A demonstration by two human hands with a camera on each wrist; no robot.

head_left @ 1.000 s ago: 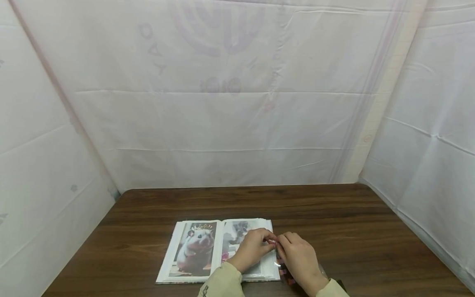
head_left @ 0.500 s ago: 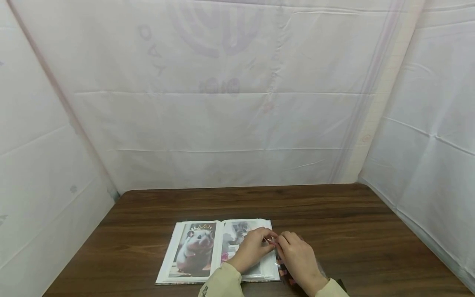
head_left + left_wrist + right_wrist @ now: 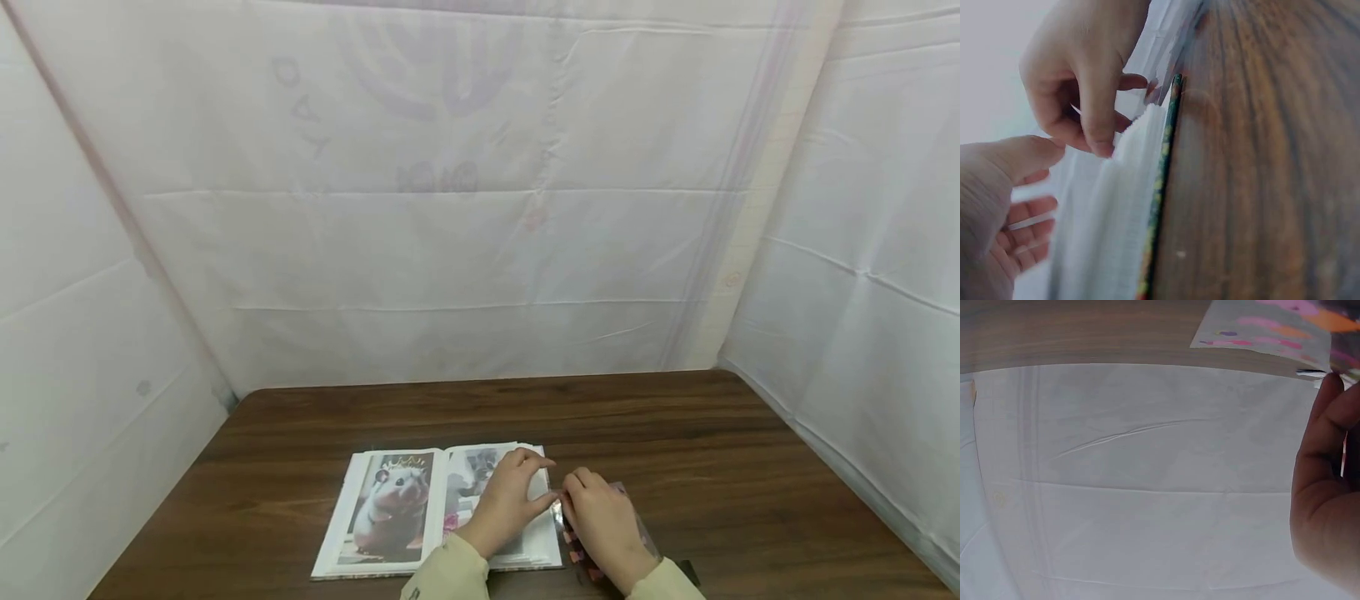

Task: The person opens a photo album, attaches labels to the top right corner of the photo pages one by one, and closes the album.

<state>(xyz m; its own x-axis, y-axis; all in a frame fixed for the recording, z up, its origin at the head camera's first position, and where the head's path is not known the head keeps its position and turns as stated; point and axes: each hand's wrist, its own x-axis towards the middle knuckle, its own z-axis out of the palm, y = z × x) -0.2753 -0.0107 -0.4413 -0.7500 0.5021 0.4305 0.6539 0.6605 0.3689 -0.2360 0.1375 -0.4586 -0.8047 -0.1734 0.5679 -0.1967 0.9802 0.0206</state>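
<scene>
An open photo album [image 3: 327, 542] lies on the table with an animal picture on each page. My left hand [image 3: 504, 500] is over its right page, thumb and forefinger apart. In the left wrist view the left hand [image 3: 997, 206] has its fingers loosely spread, with nothing between them. Just right of the album my right hand [image 3: 602, 518] has curled fingers and grips the edge of a clear plastic sheet with pink and orange shapes [image 3: 1260, 331]. Most of this sheet is hidden under the hand in the head view. The right fingertips are close to the album's page edges [image 3: 1129, 206].
The dark wood table [image 3: 675, 433] extends behind and to both sides of the album. White cloth walls [image 3: 450, 250] stand at the back and sides. A small dark object [image 3: 688, 572] shows beside the right sleeve.
The left thumb and forefinger have parted from the small pink piece pinched earlier between the hands. The left hand has drawn slightly left, and more of the clear sheet shows by the right hand.
</scene>
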